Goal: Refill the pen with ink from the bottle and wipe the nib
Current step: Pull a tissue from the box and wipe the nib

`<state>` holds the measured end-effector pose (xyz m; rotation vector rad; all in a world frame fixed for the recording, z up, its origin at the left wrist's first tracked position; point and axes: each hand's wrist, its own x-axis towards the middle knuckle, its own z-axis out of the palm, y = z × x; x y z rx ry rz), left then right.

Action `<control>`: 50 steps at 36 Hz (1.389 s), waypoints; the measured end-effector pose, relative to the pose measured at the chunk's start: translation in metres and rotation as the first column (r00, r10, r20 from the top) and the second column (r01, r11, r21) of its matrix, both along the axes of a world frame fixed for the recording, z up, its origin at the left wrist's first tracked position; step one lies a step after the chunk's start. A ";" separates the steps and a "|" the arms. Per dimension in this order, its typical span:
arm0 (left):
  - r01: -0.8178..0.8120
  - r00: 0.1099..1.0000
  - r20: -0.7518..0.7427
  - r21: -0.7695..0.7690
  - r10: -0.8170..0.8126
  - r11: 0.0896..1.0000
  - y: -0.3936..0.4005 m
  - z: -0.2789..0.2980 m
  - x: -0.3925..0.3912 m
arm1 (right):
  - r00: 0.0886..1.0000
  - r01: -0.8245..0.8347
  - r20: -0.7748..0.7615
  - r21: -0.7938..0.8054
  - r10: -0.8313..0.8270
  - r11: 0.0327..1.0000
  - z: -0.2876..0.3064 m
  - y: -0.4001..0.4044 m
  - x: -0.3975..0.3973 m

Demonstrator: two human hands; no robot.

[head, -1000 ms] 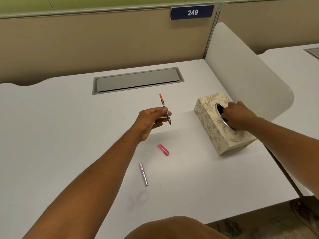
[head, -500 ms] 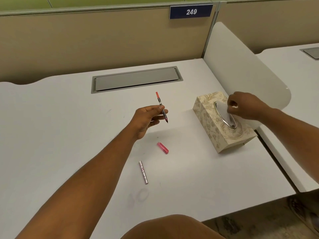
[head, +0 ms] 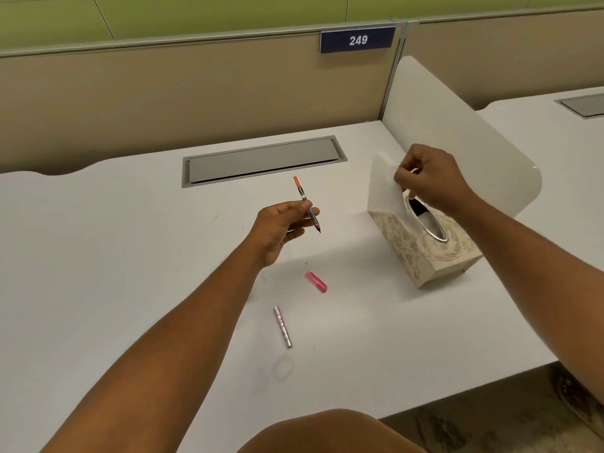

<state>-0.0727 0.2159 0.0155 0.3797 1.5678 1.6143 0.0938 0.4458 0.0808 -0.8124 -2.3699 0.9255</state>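
Note:
My left hand (head: pixel 280 227) grips a thin pen (head: pixel 306 203) with a red end, nib pointing down and right above the white desk (head: pixel 114 256). My right hand (head: pixel 431 176) pinches a white tissue (head: pixel 384 188) that hangs half out of the patterned tissue box (head: pixel 421 253) on the right. A pink cap (head: pixel 316 282) lies on the desk below the pen. A silver pen barrel (head: pixel 282 326) lies nearer to me. No ink bottle is in view.
A grey cable hatch (head: pixel 261 160) is set in the desk behind the pen. A white curved divider (head: pixel 457 138) stands right of the tissue box. A beige partition with a sign reading 249 (head: pixel 358 40) closes the back. My knee (head: pixel 327 433) shows at the bottom.
My right hand went from inside the box opening to above it, drawing a tissue up and out. My left hand kept the pen nearly still.

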 end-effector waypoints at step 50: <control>-0.336 0.931 0.238 0.260 0.277 0.905 -0.140 0.041 -0.026 | 0.870 -0.458 -0.434 -0.888 -0.235 -0.053 -0.030 -0.212 -0.078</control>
